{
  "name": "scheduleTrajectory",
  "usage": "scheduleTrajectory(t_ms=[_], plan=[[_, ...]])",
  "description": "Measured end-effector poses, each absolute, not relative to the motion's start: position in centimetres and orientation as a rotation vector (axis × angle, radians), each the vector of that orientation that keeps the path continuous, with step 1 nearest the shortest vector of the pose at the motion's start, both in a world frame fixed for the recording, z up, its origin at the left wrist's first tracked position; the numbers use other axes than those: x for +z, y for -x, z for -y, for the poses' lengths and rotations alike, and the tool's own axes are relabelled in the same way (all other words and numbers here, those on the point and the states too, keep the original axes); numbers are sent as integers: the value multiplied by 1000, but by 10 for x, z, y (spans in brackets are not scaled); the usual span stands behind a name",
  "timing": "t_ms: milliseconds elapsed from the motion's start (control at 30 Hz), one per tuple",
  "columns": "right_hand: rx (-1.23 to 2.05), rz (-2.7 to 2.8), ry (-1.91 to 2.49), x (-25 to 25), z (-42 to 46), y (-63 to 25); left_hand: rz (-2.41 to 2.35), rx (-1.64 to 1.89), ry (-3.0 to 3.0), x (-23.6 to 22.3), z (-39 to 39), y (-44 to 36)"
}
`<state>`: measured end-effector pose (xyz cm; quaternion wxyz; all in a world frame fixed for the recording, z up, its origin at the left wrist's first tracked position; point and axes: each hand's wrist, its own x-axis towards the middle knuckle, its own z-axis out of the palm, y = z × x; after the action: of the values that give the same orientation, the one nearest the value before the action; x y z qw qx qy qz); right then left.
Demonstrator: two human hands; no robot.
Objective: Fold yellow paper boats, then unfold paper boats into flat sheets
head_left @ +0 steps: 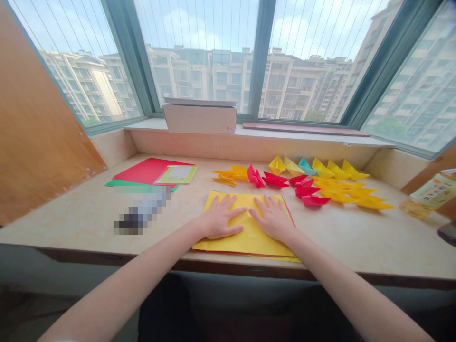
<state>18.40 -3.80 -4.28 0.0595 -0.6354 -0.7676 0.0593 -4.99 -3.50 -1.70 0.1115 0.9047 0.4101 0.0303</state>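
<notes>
A stack of yellow paper sheets lies on the stone ledge right in front of me, with red and green edges showing beneath. My left hand rests flat on the top sheet, fingers spread. My right hand lies flat beside it, fingers spread too. Neither hand holds anything. Behind the stack stand folded paper boats: red ones in the middle, yellow ones to the right, one teal boat, and orange-yellow folded pieces.
Red and green sheets with a pale green card lie at the back left. A white box sits on the windowsill. A bottle lies at the right edge. A wooden panel stands at the left.
</notes>
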Motion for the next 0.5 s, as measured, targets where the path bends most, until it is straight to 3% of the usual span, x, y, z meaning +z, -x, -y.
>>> scheduleTrajectory(t_ms=[233, 500], plan=[[305, 2314, 1923, -32, 44, -183, -1156, -12, -2535, -7, 18, 50], [350, 2280, 1879, -30, 43, -180, -1006, -215, -2712, 66, -34, -14]])
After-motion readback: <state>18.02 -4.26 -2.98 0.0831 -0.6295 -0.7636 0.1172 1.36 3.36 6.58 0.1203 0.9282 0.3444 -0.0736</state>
